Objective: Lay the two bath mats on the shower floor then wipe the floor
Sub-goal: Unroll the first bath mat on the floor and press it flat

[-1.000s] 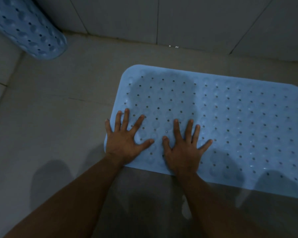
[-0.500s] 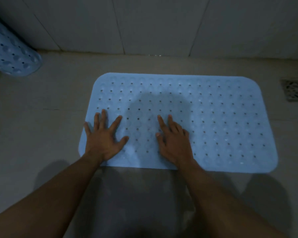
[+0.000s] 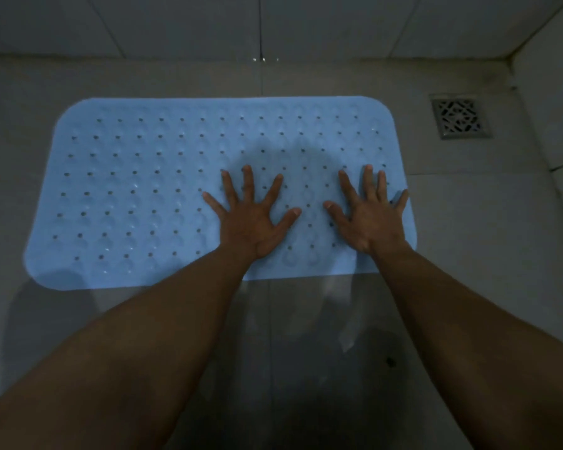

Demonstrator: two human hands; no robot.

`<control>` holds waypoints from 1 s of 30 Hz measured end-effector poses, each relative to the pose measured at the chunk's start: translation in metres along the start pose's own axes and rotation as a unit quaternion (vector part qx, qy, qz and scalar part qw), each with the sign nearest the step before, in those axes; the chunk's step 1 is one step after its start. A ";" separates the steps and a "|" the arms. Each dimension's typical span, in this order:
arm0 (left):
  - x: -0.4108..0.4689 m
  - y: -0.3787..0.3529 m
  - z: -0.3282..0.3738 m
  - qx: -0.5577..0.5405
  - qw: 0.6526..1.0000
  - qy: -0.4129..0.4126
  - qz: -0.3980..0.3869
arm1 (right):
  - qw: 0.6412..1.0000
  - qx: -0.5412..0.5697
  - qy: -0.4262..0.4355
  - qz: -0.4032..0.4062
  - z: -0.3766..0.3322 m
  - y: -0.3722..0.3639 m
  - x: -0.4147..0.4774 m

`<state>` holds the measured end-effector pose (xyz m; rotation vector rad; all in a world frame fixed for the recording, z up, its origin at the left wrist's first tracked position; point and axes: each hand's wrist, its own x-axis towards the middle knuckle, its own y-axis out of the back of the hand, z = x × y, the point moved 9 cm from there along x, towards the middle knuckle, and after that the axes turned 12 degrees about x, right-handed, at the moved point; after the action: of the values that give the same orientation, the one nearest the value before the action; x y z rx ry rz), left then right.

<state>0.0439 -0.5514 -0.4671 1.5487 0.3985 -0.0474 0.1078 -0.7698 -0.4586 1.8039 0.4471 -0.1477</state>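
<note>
Beyond the blue bath mat (image 3: 137, 190) sat a metal floor drain (image 3: 460, 117) on tile; left hand (image 3: 252, 219) and right hand (image 3: 371, 219) pressed it, fingers splayed wide.

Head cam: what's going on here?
A person is kneeling or leaning over a blue mat laid flat on the shower floor, pressing it down with both palms, fingers spread. The left hand is near the mat's middle, the right hand at its right end. The drain sits uncovered, to the right of the mat. No second mat or wiping cloth is in view.
</note>
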 end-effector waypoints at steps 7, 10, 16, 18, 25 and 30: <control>-0.001 -0.002 0.003 0.033 0.999 0.029 0.002 | 1.000 0.024 0.006 0.013 0.004 -0.019 -0.001; 0.000 -0.002 0.003 0.025 0.999 0.027 0.018 | 0.999 0.024 0.012 0.022 0.005 -0.020 0.001; 0.004 -0.003 0.004 0.038 0.999 0.027 0.026 | 0.999 0.022 0.018 0.046 0.004 -0.019 0.001; 0.004 -0.001 0.004 0.037 0.999 0.024 0.032 | 0.998 0.018 0.021 0.056 0.003 -0.018 0.000; 0.006 -0.004 0.003 0.045 0.999 0.017 0.023 | 0.997 0.024 0.024 0.069 0.003 -0.017 -0.001; 0.007 -0.007 0.003 0.038 0.999 0.022 0.003 | 0.998 0.022 0.014 0.054 0.004 -0.018 0.001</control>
<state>0.0489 -0.5535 -0.4756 1.6291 0.4307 -0.0242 0.1027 -0.7695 -0.4768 1.8701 0.3681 -0.0576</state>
